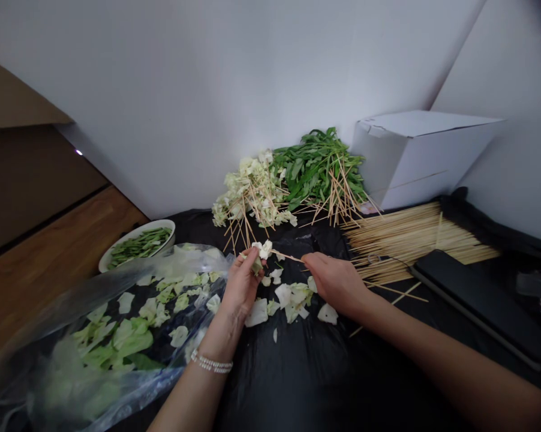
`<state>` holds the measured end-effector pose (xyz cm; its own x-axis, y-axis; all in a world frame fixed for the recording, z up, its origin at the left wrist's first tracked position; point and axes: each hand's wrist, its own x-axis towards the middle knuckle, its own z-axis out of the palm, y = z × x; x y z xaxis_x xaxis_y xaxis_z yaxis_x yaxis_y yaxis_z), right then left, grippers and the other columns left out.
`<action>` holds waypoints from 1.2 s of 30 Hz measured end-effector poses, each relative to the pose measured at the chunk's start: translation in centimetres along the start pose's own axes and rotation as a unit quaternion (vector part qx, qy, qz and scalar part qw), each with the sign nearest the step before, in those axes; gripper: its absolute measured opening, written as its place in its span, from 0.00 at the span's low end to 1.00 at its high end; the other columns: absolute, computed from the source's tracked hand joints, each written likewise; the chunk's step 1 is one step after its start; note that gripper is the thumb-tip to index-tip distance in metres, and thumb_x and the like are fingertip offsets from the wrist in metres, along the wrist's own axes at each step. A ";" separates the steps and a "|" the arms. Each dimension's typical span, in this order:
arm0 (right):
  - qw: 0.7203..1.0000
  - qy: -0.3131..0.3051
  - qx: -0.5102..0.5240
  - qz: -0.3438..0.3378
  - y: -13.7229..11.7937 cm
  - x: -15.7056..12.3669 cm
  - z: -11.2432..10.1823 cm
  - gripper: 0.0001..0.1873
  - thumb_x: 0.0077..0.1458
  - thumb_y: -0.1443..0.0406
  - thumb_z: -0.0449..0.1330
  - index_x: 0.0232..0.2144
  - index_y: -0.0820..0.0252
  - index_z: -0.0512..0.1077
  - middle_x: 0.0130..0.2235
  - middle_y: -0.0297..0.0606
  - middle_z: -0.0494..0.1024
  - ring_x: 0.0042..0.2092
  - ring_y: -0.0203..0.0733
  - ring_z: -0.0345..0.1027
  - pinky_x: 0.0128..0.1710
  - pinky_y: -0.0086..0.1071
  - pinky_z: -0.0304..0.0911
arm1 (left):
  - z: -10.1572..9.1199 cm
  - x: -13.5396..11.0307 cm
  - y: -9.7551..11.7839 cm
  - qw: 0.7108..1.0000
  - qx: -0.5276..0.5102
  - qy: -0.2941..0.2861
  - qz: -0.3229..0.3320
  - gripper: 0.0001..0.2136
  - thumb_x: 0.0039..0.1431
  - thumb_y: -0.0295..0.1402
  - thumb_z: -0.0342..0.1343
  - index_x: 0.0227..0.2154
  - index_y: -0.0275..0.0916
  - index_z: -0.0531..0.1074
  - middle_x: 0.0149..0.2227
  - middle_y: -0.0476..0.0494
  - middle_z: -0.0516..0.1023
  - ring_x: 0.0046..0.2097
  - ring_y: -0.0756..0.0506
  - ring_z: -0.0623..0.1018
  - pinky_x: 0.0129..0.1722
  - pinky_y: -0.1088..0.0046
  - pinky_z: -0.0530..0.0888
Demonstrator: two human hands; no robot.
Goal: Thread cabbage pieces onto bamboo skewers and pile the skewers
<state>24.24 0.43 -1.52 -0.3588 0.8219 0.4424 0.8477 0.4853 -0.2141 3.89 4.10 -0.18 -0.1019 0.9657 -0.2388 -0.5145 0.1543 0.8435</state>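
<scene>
My left hand [246, 279] is closed around pale cabbage pieces [265, 249] at the tip of a wooden skewer. The skewer [286, 256] runs to my right hand [336, 282], whose fingers are wrapped round its other end. Below and between the hands, loose cabbage leaves [292, 298] lie on black plastic sheeting [292, 372]. To the left, a clear plastic bag [162, 384] holds more torn cabbage leaves [133, 336]. Part of what is in my left palm is hidden by the fingers.
Behind my hands are piles of cabbage skewers [252, 186] and leafy green skewers [315, 168]. Bare skewers [409, 234] lie at right, beside a dark flat case [477, 306] and a white box [432, 150]. A white bowl [173, 237] of cut greens stands at left.
</scene>
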 end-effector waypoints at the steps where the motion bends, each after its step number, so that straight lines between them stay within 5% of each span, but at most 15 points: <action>1: 1.000 -0.002 0.007 -0.007 0.1 0.0 0.0 0.14 0.60 0.74 0.46 0.40 0.61 0.70 0.35 0.38 0.76 0.34 0.37 0.67 0.29 0.31 0.51 | 0.0 0.0 0.1 1.000 -0.001 0.000 0.001 0.14 0.42 0.32 0.72 0.31 0.36 0.74 0.25 0.53 0.76 0.24 0.56 0.75 0.21 0.85 0.69; 9: 0.999 -0.025 0.042 -0.019 0.3 0.1 -0.3 0.14 0.60 0.73 0.46 0.40 0.61 0.70 0.37 0.39 0.76 0.38 0.39 0.69 0.34 0.30 0.55 | -0.2 0.1 0.3 1.000 0.001 -0.008 -0.020 0.13 0.44 0.30 0.70 0.32 0.37 0.72 0.26 0.54 0.75 0.21 0.57 0.72 0.18 0.86 0.66; 17: 0.999 -0.026 0.026 -0.031 0.3 0.0 -0.1 0.13 0.59 0.74 0.47 0.40 0.60 0.70 0.38 0.39 0.77 0.37 0.38 0.69 0.33 0.30 0.55 | -0.1 -0.2 0.0 0.997 0.049 0.018 0.063 0.19 0.37 0.34 0.73 0.31 0.40 0.70 0.27 0.57 0.74 0.23 0.57 0.72 0.19 0.86 0.64; 36: 0.999 -0.002 0.037 -0.015 0.1 -0.2 0.1 0.15 0.60 0.73 0.46 0.41 0.60 0.71 0.36 0.39 0.76 0.36 0.38 0.68 0.32 0.30 0.55 | -0.3 0.1 -0.5 1.000 0.015 -0.006 -0.004 0.15 0.38 0.34 0.74 0.28 0.34 0.77 0.23 0.52 0.75 0.22 0.57 0.71 0.18 0.86 0.65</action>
<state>24.38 0.39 -1.71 -0.3857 0.8077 0.4459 0.8052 0.5307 -0.2648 3.89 4.09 -0.78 -0.0877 0.9669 -0.2395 -0.4901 0.1674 0.8554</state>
